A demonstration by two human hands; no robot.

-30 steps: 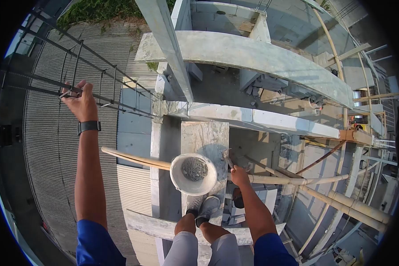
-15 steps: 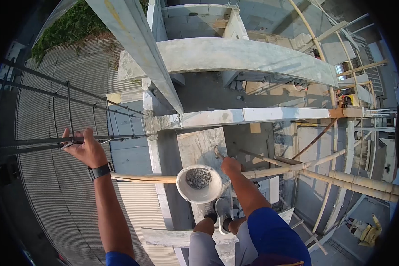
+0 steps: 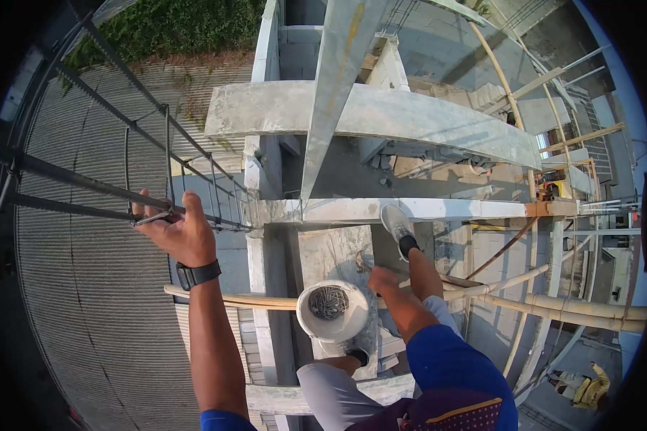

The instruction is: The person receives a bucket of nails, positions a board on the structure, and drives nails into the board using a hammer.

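My left hand [image 3: 180, 233], with a dark watch [image 3: 198, 274] on its wrist, is closed around a lower bar of a long rebar cage [image 3: 86, 179]. The cage runs from the left edge to a concrete post. My right hand [image 3: 385, 281] is a fist around a short hammer-like tool [image 3: 360, 262]; its head sticks out to the left and the grip is hidden. Just left of that hand is a whitish bucket [image 3: 332, 336] containing many thin grey metal pieces [image 3: 328, 302], nails or wire. How the bucket is supported is unclear.
One foot [image 3: 395, 221] is on a narrow white beam [image 3: 438, 209]; the other is by the bucket on a grey board [image 3: 331, 248]. A slanted concrete post [image 3: 334, 86] rises ahead. Bamboo poles [image 3: 553, 305] cross at right. Corrugated roofing [image 3: 86, 302] lies left, with lower floors below.
My right foot has stepped forward from beside the bucket onto the white beam. The rebar cage looks nearer and more steeply angled, with my left hand still on it. The view has shifted.
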